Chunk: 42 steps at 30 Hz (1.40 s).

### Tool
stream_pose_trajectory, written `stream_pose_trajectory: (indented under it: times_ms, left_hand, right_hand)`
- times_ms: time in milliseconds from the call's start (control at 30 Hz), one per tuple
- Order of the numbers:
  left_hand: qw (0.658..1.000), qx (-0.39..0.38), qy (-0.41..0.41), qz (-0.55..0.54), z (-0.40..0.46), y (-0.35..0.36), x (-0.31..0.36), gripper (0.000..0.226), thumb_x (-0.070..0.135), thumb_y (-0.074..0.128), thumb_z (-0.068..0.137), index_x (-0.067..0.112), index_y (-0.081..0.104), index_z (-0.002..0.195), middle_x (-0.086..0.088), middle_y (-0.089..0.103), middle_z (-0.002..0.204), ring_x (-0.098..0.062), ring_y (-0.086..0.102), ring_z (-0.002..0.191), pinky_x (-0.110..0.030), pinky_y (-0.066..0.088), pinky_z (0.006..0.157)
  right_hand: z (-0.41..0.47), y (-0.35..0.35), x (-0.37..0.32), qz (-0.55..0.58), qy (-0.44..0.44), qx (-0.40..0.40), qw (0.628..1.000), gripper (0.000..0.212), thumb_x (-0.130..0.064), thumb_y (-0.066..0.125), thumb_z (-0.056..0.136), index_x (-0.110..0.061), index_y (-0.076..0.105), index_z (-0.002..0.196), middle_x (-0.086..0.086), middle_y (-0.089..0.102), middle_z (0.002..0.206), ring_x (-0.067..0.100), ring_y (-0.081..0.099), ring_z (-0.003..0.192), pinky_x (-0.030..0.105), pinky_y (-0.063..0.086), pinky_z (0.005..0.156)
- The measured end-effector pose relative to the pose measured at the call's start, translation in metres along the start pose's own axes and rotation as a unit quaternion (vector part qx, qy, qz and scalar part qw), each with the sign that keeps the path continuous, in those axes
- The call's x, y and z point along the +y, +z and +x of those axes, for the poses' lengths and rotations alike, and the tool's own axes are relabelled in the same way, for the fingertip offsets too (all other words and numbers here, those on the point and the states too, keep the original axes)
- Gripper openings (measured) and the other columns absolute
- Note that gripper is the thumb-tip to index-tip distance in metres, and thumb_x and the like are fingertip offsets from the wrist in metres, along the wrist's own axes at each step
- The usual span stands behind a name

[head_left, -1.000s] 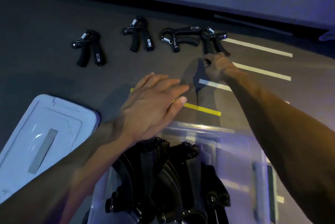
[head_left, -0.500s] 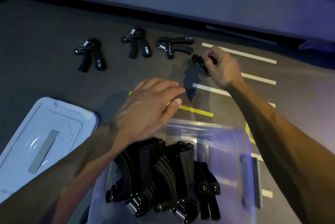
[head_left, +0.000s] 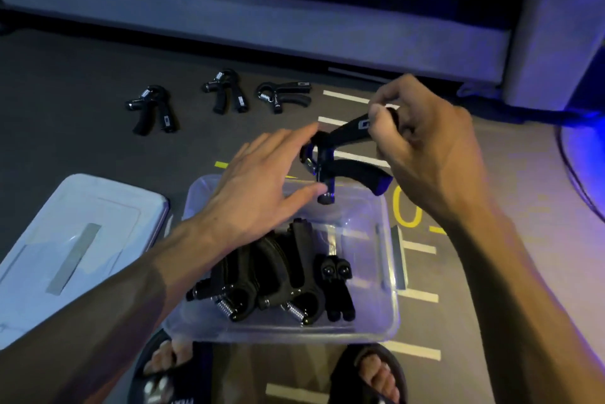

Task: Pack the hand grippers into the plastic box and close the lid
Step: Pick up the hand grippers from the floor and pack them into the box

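Leaving the plastic box (head_left: 388, 276) right half free, right hand (head_left: 422, 145) pinches a hand gripper (head_left: 343, 155) over the far rim; left hand (head_left: 258, 184) flat-open beside it.

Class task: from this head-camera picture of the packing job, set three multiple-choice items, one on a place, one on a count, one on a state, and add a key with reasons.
1. Where does the white lid lie?
A. on the floor left of the plastic box
B. on the box
C. under the right hand

2. How many hand grippers lie on the floor beyond the box?
A. one
B. three
C. five

3. What is the right hand doing?
A. resting flat on the floor
B. pinching a handle of the lifted hand gripper
C. pressing the lid

Key: 1 A, the lid lies flat beside the open box. 2 B, three lie in a row. 3 B, its fingers curl round the upper handle above the box, while the left hand is open beside it.
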<state>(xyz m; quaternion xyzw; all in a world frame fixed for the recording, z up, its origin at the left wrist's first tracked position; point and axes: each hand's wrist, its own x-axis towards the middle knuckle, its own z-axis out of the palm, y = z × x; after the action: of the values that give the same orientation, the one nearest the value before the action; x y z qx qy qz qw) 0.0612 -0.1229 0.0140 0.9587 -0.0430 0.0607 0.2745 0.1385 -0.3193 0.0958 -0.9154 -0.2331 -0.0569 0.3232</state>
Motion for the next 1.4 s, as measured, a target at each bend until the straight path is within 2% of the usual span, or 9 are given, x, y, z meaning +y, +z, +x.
stream_pose_trajectory:
  times_ms: [167,333,667,833,1000,1067,1267,1333,1400]
  left_hand:
    - [0.999,-0.026,0.028,0.021,-0.014,0.013,0.014,0.065,0.053,0.059,0.09,0.03,0.043,0.148,0.008,0.06,0.134,-0.02,0.053,0.117,-0.04,0.043,0.097]
    - [0.993,-0.055,0.099,0.023,-0.031,0.038,0.022,0.04,0.054,0.067,0.082,0.031,0.069,0.116,0.015,0.069,0.105,-0.017,0.055,0.11,-0.031,0.034,0.096]
    - [0.969,-0.161,0.127,0.138,-0.041,0.079,0.03,0.048,0.064,0.077,0.066,0.031,0.074,0.101,0.02,0.071,0.088,-0.019,0.049,0.112,-0.042,0.025,0.1]
    - [0.965,-0.16,0.13,0.162,-0.042,0.087,0.03,0.038,0.058,0.079,0.065,0.024,0.072,0.082,0.015,0.068,0.076,-0.021,0.052,0.105,-0.043,0.026,0.096]
    - [0.965,-0.159,0.132,0.162,-0.044,0.091,0.03,0.041,0.061,0.069,0.075,0.025,0.075,0.093,0.013,0.071,0.086,-0.022,0.05,0.107,-0.045,0.028,0.099]
    - [0.966,-0.158,0.134,0.157,-0.044,0.092,0.03,0.04,0.061,0.068,0.075,0.026,0.075,0.095,0.015,0.071,0.087,-0.021,0.05,0.105,-0.044,0.028,0.098]
    - [0.963,-0.156,0.146,0.162,-0.042,0.094,0.029,0.04,0.06,0.067,0.076,0.027,0.075,0.097,0.015,0.068,0.082,-0.02,0.049,0.103,-0.044,0.027,0.102]
    - [0.963,-0.164,0.142,0.159,-0.041,0.094,0.028,0.041,0.061,0.063,0.078,0.028,0.075,0.099,0.015,0.068,0.084,-0.019,0.047,0.105,-0.044,0.025,0.105]
    - [0.964,-0.167,0.137,0.156,-0.041,0.093,0.028,0.041,0.061,0.061,0.079,0.029,0.074,0.102,0.016,0.068,0.085,-0.018,0.046,0.107,-0.045,0.024,0.106]
  right_hand:
    - [-0.027,-0.019,0.002,-0.122,-0.007,-0.069,0.99,0.032,-0.054,0.043,0.086,-0.028,0.055,0.099,0.003,0.066,0.071,0.036,0.061,0.07,0.042,0.054,0.066]
    - [-0.044,-0.021,0.017,-0.208,0.013,-0.169,0.963,0.026,-0.05,0.049,0.082,-0.029,0.057,0.093,0.006,0.065,0.076,0.04,0.061,0.076,0.042,0.055,0.069]
    - [-0.059,0.037,0.031,-0.303,0.018,-0.338,0.891,0.027,-0.043,0.052,0.093,-0.027,0.06,0.114,0.009,0.065,0.112,0.035,0.063,0.102,0.034,0.042,0.072]
    - [-0.066,0.053,0.037,-0.292,0.03,-0.384,0.876,0.031,-0.043,0.055,0.091,-0.025,0.063,0.115,0.009,0.066,0.113,0.035,0.065,0.103,0.035,0.049,0.079]
    - [-0.062,0.053,0.039,-0.27,0.072,-0.429,0.859,0.031,-0.043,0.059,0.09,-0.024,0.063,0.115,0.007,0.069,0.112,0.032,0.064,0.106,0.034,0.05,0.082]
    - [-0.056,0.052,0.038,-0.252,0.106,-0.466,0.842,0.031,-0.041,0.063,0.089,-0.022,0.062,0.114,0.004,0.073,0.104,0.027,0.067,0.101,0.034,0.054,0.086]
    - [-0.045,0.047,0.036,-0.239,0.135,-0.539,0.797,0.025,-0.025,0.072,0.082,-0.027,0.062,0.105,-0.003,0.076,0.072,0.002,0.058,0.04,0.027,0.057,0.075]
    - [-0.044,0.047,0.035,-0.249,0.13,-0.543,0.791,0.027,-0.024,0.074,0.081,-0.027,0.064,0.106,-0.001,0.076,0.072,0.002,0.058,0.04,0.028,0.058,0.076]
    - [-0.044,0.048,0.032,-0.267,0.111,-0.544,0.788,0.032,-0.027,0.077,0.079,-0.024,0.067,0.109,-0.001,0.077,0.083,0.01,0.066,0.061,0.032,0.059,0.083]
